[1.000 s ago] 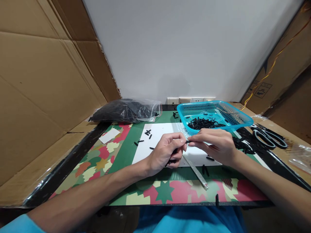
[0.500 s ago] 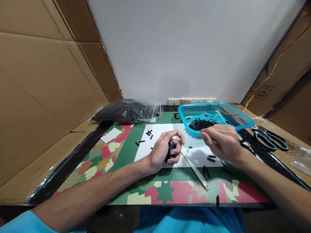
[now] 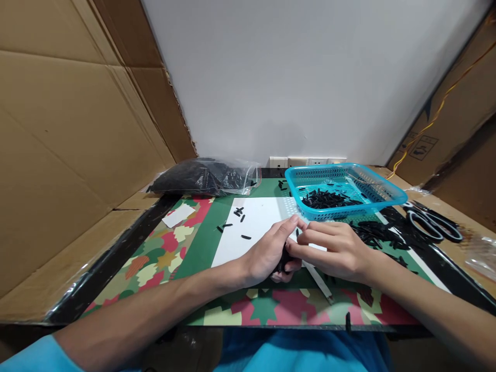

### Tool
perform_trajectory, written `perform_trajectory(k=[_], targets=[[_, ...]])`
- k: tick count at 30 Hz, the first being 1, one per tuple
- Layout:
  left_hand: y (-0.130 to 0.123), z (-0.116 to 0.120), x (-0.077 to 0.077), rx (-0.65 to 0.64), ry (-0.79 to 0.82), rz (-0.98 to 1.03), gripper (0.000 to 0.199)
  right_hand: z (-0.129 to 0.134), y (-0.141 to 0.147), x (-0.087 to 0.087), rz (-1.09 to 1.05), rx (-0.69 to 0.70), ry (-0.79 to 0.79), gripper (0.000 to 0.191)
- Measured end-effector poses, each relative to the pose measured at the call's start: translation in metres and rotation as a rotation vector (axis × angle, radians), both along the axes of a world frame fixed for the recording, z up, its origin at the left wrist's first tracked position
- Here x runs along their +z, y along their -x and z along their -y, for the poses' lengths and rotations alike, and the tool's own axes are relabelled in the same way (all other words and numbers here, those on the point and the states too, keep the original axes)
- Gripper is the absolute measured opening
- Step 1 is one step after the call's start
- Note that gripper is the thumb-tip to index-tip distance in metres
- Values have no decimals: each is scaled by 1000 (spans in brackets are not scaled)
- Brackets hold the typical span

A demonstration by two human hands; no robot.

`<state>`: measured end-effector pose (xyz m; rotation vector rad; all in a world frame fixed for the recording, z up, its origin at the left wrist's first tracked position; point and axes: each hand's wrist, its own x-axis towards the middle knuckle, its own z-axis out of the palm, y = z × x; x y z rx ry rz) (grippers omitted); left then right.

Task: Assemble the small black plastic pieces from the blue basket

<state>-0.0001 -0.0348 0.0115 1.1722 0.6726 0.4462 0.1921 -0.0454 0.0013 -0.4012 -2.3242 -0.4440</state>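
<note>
My left hand [image 3: 269, 253] is closed around a bunch of small black pieces [image 3: 281, 262], just above the front of the white paper [image 3: 228, 250]. My right hand [image 3: 333, 248] has come up against it, its bent fingertips at the bunch; whether they pinch a piece is hidden. A thin white stick [image 3: 320, 283] lies partly beneath my hands. Beyond my right hand stands a blue plastic basket [image 3: 397, 199] with a heap of the same black pieces [image 3: 327, 199]. Another pile of black pieces [image 3: 375, 233] lies to the right of my right hand.
A clear bag of black material [image 3: 201, 175] rests at the back left. Scissors [image 3: 430, 222] lie at the right. Loose black pieces [image 3: 239, 211] are scattered on the paper. Cardboard walls [image 3: 70, 103] enclose the left side; a white paper scrap [image 3: 178, 215] lies near them.
My right hand has moved left and down from in front of the basket to meet my left hand. The left hand has shifted slightly right and down, still holding the bunch.
</note>
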Motion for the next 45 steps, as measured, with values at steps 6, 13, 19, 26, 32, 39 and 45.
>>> perform_trajectory(k=[6, 13, 19, 26, 32, 39, 45], targets=[[-1, -1, 1, 76, -34, -8, 47, -6, -1, 7, -9, 44, 267, 15], [-3, -1, 4, 76, 11, 22, 45, -9, -3, 6, -37, 65, 506, 13], [-1, -6, 4, 53, 8, 65, 43, -6, 0, 6, -101, 36, 476, 9], [4, -11, 7, 41, 30, 8, 46, -10, -9, 8, -259, 6, 438, 8], [7, -9, 14, 27, 13, 66, 43, -13, -12, 7, -340, -34, 423, 8], [6, -8, 14, 49, -27, 99, 35, -11, -14, 12, -350, -44, 629, 9], [4, -7, 13, 79, -43, 127, 39, -12, -16, 10, -288, -20, 647, 8]])
